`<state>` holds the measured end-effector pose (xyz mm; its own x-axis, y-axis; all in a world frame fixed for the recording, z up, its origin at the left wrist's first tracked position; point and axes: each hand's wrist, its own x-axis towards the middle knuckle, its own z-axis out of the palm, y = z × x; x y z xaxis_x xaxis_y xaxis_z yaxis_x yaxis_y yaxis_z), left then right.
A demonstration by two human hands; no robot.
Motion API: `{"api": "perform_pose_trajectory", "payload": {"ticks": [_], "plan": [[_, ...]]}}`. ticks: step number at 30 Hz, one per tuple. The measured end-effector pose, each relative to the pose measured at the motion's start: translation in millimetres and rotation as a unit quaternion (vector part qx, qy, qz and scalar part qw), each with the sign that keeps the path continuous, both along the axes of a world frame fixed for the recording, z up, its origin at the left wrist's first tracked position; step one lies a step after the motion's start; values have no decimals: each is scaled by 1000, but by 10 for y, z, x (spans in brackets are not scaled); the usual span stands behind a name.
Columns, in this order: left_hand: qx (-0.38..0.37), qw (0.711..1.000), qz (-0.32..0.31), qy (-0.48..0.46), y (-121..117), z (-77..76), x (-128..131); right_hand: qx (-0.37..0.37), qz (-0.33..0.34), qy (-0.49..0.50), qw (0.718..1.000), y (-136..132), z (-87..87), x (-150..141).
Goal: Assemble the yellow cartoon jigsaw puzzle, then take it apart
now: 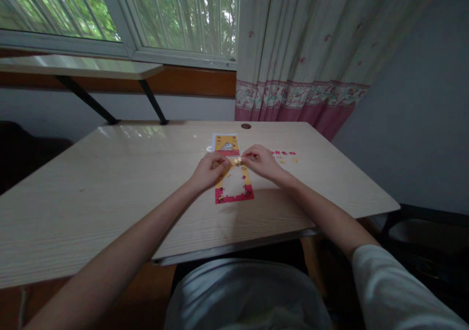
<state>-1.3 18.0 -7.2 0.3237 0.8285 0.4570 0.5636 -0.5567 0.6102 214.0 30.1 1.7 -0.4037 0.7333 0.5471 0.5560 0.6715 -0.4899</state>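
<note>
On the table lies the border of a jigsaw puzzle (234, 198), red along its near edge and yellow higher up, with bare tabletop inside it. Over its far end my left hand (209, 170) and my right hand (261, 160) face each other, fingers pinched. Small pale yellow puzzle pieces (236, 161) show between the fingertips; whether they are one joined bit or two, I cannot tell. Just beyond my hands is a printed picture card (227, 143) with a white animal on yellow and red.
Loose red puzzle pieces (284, 153) and yellow puzzle pieces (289, 160) lie in rows right of my right hand. A raised shelf (80, 66) stands at the back left of the wooden table (128, 183). Behind are a window and a curtain (293, 66).
</note>
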Motion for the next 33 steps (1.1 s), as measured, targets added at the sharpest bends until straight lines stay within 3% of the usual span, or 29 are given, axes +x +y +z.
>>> {"api": "perform_pose_trajectory", "payload": {"ticks": [10, 28, 33], "plan": [[82, 978, -11, 191, 9, -55, -65, -62, -39, -70, 995, 61, -133, 0], [80, 961, -30, 263, -50, -31, -9, -88, -43, -112, 989, 79, -178, -29], [75, 962, -30, 262, -44, -38, -7, -25, -37, -169, 985, 43, -132, -16]]}}
